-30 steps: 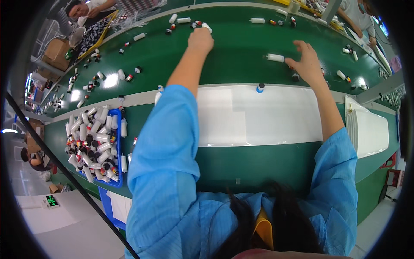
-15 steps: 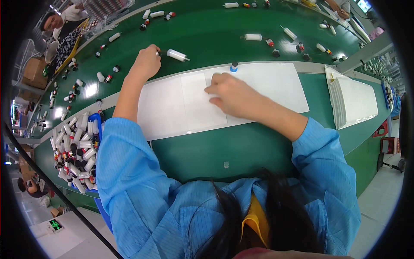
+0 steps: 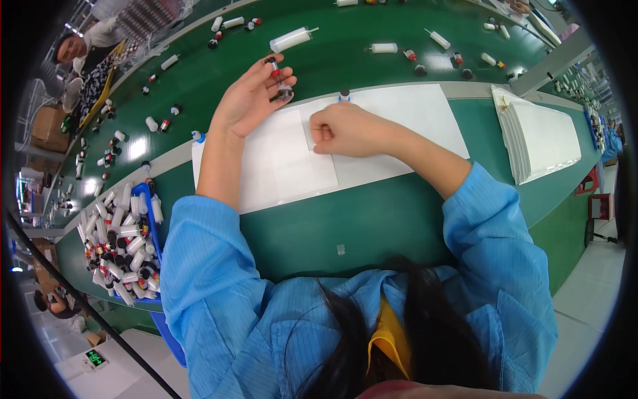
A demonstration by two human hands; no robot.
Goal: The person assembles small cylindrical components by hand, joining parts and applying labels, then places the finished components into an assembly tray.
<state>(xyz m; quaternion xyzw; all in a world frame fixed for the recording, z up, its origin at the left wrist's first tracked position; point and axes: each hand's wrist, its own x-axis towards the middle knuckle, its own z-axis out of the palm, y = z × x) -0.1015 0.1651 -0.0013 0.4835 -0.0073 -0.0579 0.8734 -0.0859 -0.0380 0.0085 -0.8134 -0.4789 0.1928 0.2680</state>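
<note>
Beyond the white sheet [image 3: 385, 126], the left hand [image 3: 258, 92] half-cups a black-and-red piece [image 3: 274, 67]; over the sheet, the right hand [image 3: 344, 130] curls shut, contents unclear. Leftward, the blue bin [image 3: 154, 234] is heaped; beyond, bottles [image 3: 383, 48] lie loose.

At the upper left I see a co-worker [image 3: 103, 36] in a white top. Below this person there is a brown cardboard box [image 3: 50, 128]. Lower, another person [image 3: 60, 304] is partly visible, and under them a green sign [image 3: 95, 359] is glowing. On the right stand a grey metal post [image 3: 553, 68] and something red [image 3: 587, 181], like a stool.
</note>
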